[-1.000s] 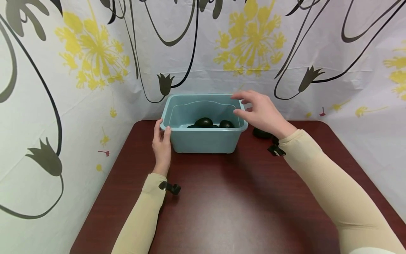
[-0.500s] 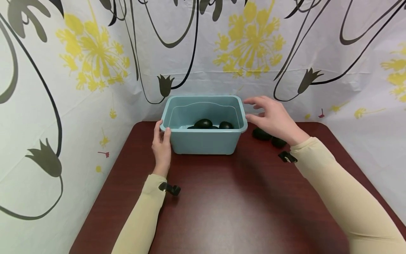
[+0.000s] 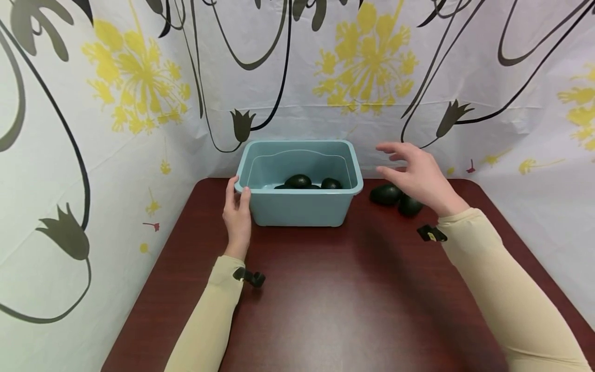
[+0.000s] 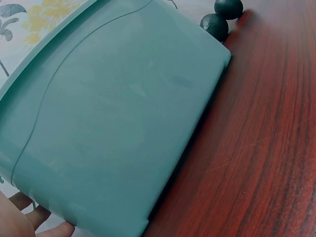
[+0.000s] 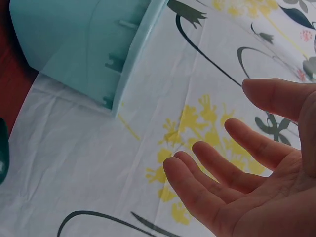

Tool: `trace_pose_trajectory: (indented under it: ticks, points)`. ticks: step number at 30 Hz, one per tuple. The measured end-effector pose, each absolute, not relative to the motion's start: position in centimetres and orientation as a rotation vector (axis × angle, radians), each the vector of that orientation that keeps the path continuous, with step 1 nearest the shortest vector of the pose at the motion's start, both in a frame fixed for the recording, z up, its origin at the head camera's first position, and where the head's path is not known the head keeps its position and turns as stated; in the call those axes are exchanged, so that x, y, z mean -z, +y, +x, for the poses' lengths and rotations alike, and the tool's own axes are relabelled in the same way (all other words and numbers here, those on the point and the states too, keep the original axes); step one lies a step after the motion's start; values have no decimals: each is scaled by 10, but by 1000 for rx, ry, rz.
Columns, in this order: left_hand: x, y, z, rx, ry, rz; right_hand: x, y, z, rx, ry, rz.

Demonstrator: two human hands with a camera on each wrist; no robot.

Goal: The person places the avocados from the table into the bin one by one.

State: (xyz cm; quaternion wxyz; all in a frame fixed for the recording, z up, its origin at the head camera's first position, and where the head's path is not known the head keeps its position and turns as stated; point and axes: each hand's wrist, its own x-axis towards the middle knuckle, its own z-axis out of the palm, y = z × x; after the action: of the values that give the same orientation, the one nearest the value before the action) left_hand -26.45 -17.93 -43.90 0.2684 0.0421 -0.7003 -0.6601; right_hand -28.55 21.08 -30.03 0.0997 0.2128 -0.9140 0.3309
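A light blue plastic tub (image 3: 299, 209) stands toward the back of the table, with several dark green avocados (image 3: 298, 181) inside, partly hidden by its front wall. My left hand (image 3: 238, 219) holds the tub's front left corner, thumb on the front and fingers on the side. Right of the tub, two more avocados (image 3: 385, 195) lie side by side on the table. Above them my right hand (image 3: 418, 175) hovers with fingers spread and nothing in it. In the right wrist view, its palm (image 5: 266, 212) and loosely bent fingers show, and one avocado (image 5: 3, 153) is cut off at the left edge.
The dark red wooden table (image 3: 302, 299) runs back to a white cloth (image 3: 307, 88) with yellow and grey flower prints, which hangs behind and along both sides. Black wrist straps (image 3: 432, 233) sit over the sleeves.
My right hand has moved right, from over the tub's right rim to above the two avocados on the table. The left hand and the tub stay in place.
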Motion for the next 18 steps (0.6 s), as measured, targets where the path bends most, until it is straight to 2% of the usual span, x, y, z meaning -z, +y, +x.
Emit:
trace_pose_trajectory:
  ticks: [18]
  points:
    - [442,-181,-269,1744,-1904,136,333,236,-287,-994,-2725,455]
